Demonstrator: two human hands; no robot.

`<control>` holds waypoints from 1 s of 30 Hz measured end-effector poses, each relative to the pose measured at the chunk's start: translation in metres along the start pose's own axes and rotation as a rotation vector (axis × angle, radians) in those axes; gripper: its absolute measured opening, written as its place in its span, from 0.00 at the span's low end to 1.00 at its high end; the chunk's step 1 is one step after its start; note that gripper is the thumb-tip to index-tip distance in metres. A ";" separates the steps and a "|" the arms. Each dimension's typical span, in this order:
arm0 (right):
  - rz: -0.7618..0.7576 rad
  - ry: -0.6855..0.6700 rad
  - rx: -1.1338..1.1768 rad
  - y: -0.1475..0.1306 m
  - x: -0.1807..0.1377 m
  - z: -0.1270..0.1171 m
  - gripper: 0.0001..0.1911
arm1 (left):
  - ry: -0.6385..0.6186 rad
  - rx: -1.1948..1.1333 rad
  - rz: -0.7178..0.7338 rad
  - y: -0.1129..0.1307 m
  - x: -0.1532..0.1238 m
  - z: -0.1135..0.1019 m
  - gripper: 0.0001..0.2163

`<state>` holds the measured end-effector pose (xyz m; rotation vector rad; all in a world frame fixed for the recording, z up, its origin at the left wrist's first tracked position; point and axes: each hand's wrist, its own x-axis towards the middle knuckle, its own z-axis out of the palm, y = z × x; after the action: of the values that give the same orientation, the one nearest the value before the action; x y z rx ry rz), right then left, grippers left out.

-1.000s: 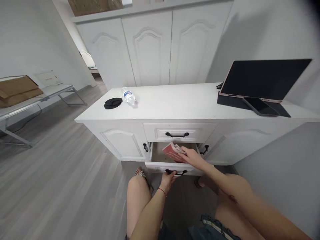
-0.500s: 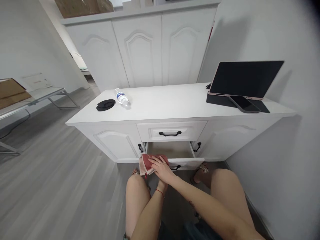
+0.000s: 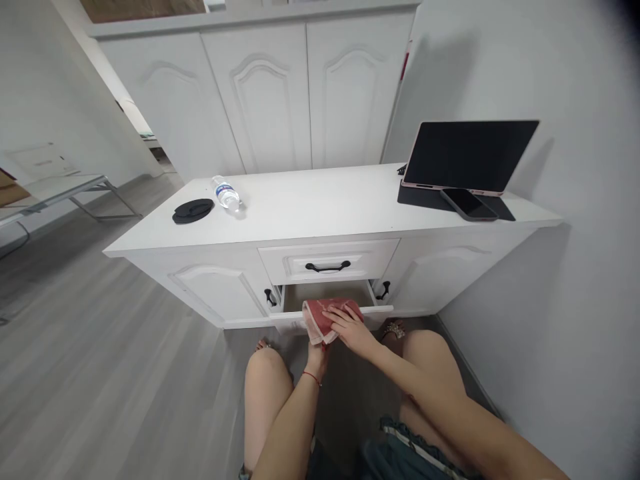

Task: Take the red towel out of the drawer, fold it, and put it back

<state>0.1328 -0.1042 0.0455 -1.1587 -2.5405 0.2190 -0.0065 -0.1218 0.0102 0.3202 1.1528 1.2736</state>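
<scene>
A folded red towel with a pale pink underside is held over the front of the pulled-out lower drawer. My left hand is beneath the towel, holding it from below, with its fingers hidden by the cloth. On top of the towel lies my right hand, its fingers stretched out flat across the red side. The visible part of the drawer's inside is bare and pale. Above it, the upper drawer with its black handle is closed.
On the white cabinet top are a clear water bottle, a black flat object, a tablet or laptop and a phone. My knees flank the drawer. A glass table stands at the left.
The towel and both hands have moved right along the drawer front. My left hand has slid further from the right one, under the towel. The camera view has turned slightly right.
</scene>
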 end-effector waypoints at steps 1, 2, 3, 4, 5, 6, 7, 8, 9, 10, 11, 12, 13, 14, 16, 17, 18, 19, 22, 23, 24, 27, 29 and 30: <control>0.013 0.008 -0.020 0.005 -0.007 -0.002 0.14 | -0.013 -0.030 -0.010 -0.005 0.003 -0.002 0.09; 0.028 0.021 -0.043 0.009 -0.013 -0.004 0.14 | -0.019 -0.050 -0.023 -0.009 0.006 -0.003 0.09; 0.048 0.039 -0.067 0.013 -0.020 -0.005 0.14 | -0.020 -0.060 -0.036 -0.012 0.009 -0.004 0.10; 0.069 0.060 -0.091 0.016 -0.025 -0.006 0.14 | -0.017 -0.059 -0.047 -0.015 0.012 -0.005 0.10; 0.092 0.082 -0.115 0.018 -0.030 -0.006 0.14 | -0.017 -0.058 -0.055 -0.016 0.013 -0.006 0.11; 0.117 0.104 -0.136 0.020 -0.035 -0.007 0.15 | -0.019 -0.061 -0.063 -0.017 0.015 -0.008 0.12; 0.140 0.122 -0.155 0.022 -0.039 -0.007 0.15 | -0.021 -0.063 -0.067 -0.018 0.015 -0.009 0.13; 0.163 0.139 -0.171 0.023 -0.043 -0.007 0.15 | -0.021 -0.064 -0.072 -0.018 0.016 -0.010 0.13; 0.184 0.153 -0.187 0.024 -0.046 -0.006 0.15 | -0.018 -0.062 -0.076 -0.018 0.016 -0.011 0.13; 0.204 0.166 -0.202 0.025 -0.050 -0.005 0.15 | -0.012 -0.058 -0.078 -0.018 0.015 -0.011 0.13; 0.222 0.179 -0.216 0.026 -0.054 -0.005 0.15 | -0.005 -0.057 -0.080 -0.017 0.015 -0.012 0.13; 0.239 0.190 -0.228 0.027 -0.057 -0.004 0.16 | 0.003 -0.060 -0.084 -0.017 0.015 -0.012 0.13; 0.256 0.200 -0.240 0.028 -0.061 -0.003 0.16 | 0.010 -0.064 -0.090 -0.017 0.015 -0.012 0.13; 0.278 0.210 -0.249 0.029 -0.064 -0.003 0.16 | 0.014 -0.068 -0.097 -0.017 0.016 -0.012 0.13; 0.327 0.230 -0.264 0.030 -0.070 -0.003 0.16 | 0.016 -0.072 -0.109 -0.018 0.016 -0.012 0.12; 0.353 0.241 -0.271 0.030 -0.072 -0.003 0.16 | 0.016 -0.071 -0.113 -0.018 0.017 -0.012 0.11; 0.378 0.252 -0.278 0.029 -0.073 -0.002 0.16 | 0.016 -0.069 -0.115 -0.018 0.017 -0.013 0.11; 0.405 0.265 -0.283 0.028 -0.074 -0.002 0.16 | 0.017 -0.068 -0.115 -0.018 0.017 -0.013 0.11; 0.504 0.305 -0.284 0.025 -0.073 0.002 0.15 | 0.024 -0.066 -0.122 -0.018 0.017 -0.013 0.11; 0.545 0.317 -0.280 0.024 -0.072 0.005 0.15 | 0.028 -0.065 -0.124 -0.017 0.017 -0.013 0.11; 0.588 0.327 -0.275 0.022 -0.071 0.008 0.15 | 0.032 -0.064 -0.125 -0.017 0.016 -0.012 0.11; 0.692 0.351 -0.266 0.020 -0.067 0.019 0.16 | 0.046 -0.059 -0.126 -0.015 0.014 -0.011 0.12; 0.730 0.371 -0.240 0.018 -0.065 0.027 0.16 | 0.050 -0.054 -0.128 -0.013 0.013 -0.010 0.11; 0.748 0.381 -0.213 0.017 -0.064 0.032 0.16 | 0.051 -0.051 -0.131 -0.012 0.012 -0.009 0.11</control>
<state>0.1727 -0.1412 -0.0041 -1.9772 -1.7442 -0.0990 -0.0082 -0.1193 -0.0088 0.1724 1.1636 1.1996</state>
